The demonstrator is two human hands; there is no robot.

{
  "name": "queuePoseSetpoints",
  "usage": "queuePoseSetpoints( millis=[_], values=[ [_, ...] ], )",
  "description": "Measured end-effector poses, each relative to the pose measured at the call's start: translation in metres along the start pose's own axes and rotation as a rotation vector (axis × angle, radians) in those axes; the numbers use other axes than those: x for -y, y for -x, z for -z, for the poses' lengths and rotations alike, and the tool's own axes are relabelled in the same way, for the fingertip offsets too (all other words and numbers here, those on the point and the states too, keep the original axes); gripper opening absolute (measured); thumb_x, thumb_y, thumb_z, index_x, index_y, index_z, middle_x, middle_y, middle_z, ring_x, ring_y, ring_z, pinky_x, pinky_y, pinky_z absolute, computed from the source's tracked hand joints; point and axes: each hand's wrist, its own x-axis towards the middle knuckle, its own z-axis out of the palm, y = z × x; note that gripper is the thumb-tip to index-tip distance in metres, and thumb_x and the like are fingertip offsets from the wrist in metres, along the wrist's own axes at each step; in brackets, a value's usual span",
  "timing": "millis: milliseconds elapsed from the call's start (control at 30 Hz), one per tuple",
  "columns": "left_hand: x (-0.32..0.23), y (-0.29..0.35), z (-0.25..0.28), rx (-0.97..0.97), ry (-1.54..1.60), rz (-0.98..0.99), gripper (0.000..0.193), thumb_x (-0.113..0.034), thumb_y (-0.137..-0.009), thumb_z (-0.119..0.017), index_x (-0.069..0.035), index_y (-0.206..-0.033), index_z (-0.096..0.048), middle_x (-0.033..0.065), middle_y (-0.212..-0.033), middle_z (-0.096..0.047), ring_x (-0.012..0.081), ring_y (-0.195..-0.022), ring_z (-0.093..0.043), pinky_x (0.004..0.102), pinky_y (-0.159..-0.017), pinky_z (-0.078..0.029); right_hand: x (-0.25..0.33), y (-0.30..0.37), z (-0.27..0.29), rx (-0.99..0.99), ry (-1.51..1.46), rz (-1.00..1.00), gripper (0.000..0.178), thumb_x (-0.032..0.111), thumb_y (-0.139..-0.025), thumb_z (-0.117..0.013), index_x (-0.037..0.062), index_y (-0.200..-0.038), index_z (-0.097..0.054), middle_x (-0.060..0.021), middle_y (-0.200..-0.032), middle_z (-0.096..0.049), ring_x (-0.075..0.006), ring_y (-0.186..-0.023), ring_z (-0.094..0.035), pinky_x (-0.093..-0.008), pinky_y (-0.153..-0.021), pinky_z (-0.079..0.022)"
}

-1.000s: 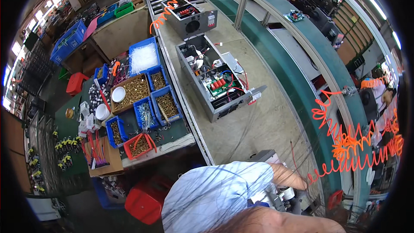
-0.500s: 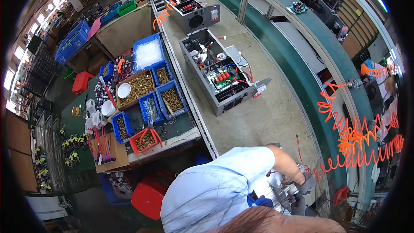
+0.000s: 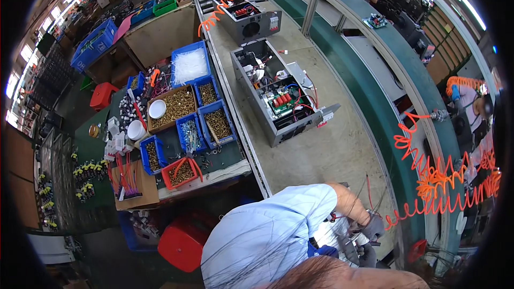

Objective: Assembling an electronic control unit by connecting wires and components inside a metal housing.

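Metal unit, silvery and bright, is seen at the lower right of the frame, where much of it is hidden by the light blue sleeve, so how complete it is cannot be told. From the left edge, black-and-yellow parts are laid out loose at the lower left, and red wires are bunched on a piece of cardboard; neither lot is fitted into a casing. Left of centre, brass fasteners and, above them, white strips are heaped in plenty, so stock is judged to be left over. At the upper centre, a far casing is stood with its top open and parts inside. Nearer the middle, an open casing is fitted with a green circuit board and wiring, while its top is uncovered and its end panel is angled outward; closing it up is judged to be undone. At the lower right, work on the unit is judged to be under way, not finished: the right hand, dark-gloved and partly hidden, is held close to it, and whether its fingers are open or closed cannot be told. Just above, the left hand, also gloved, is bent down over the work with fingers lowered; whether anything is gripped cannot be told.
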Motion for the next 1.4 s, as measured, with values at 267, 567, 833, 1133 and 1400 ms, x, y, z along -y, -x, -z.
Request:
queuePoseSetpoints(
  millis=[267, 567, 833, 1133, 1400],
  values=[
    [-0.011, -0.003, -0.001, -0.067, -0.006, -0.051, 0.027, -0.029, -0.075, -0.063, -0.01, -0.093, -0.072, 0.0154, -0.087, -0.07, 0.0334, -0.081, -0.067, 0.0459, -0.07, -0.051, -0.005, -0.007, 0.009, -0.135, 0.024, -0.017, 0.027, 0.019, -0.098, -0.049, -0.0028, -0.101, -0.064, -0.0007, -0.075, -0.059, -0.0038, -0.062, -0.05, -0.017, -0.052, -0.035],
    [-0.026, 0.01, 0.017, -0.031, -0.046, 0.013, 0.026, -0.028, -0.077, -0.063, -0.011, -0.096, -0.071, 0.0141, -0.092, -0.07, 0.0323, -0.086, -0.067, 0.0455, -0.073, -0.051, -0.027, -0.005, 0.021, -0.09, 0.359, 0.267, 0.029, 0.021, -0.099, -0.051, -0.005, -0.103, -0.064, -0.0024, -0.075, -0.061, -0.0064, -0.06, -0.051, -0.0188, -0.051, -0.037],
    [-0.027, 0.016, 0.017, -0.023, -0.068, 0.044, 0.03, -0.029, -0.077, -0.063, -0.01, -0.099, -0.07, 0.0145, -0.093, -0.069, 0.0334, -0.089, -0.066, 0.0467, -0.076, -0.051, -0.005, 0.007, -0.004, -0.239, 0.046, 0.108, 0.024, 0.013, -0.095, -0.052, -0.006, -0.1, -0.066, -0.0027, -0.074, -0.062, -0.0066, -0.057, -0.051, -0.0205, -0.051, -0.039],
    [-0.032, 0.001, 0.007, -0.019, -0.047, 0.039, 0.028, -0.028, -0.076, -0.063, -0.012, -0.097, -0.07, 0.0126, -0.094, -0.07, 0.0322, -0.088, -0.067, 0.0454, -0.073, -0.051, -0.027, 0.001, 0.018, -0.398, -0.154, -0.043, 0.022, 0.015, -0.093, -0.061, -0.0062, -0.098, -0.062, -0.0077, -0.071, -0.062, -0.0093, -0.053, -0.054, -0.0204, -0.045, -0.041],
    [-0.013, 0.013, 0.012, -0.066, -0.049, 0.087, 0.026, -0.029, -0.073, -0.064, -0.014, -0.093, -0.071, 0.0124, -0.092, -0.07, 0.0321, -0.086, -0.067, 0.0452, -0.074, -0.051, -0.012, -0.007, -0.012, -0.318, 0.025, 0.235, 0.03, 0.025, -0.095, -0.061, -0.0043, -0.1, -0.063, -0.0102, -0.074, -0.066, -0.0095, -0.051, -0.056, -0.0209, -0.043, -0.041]
  ],
)
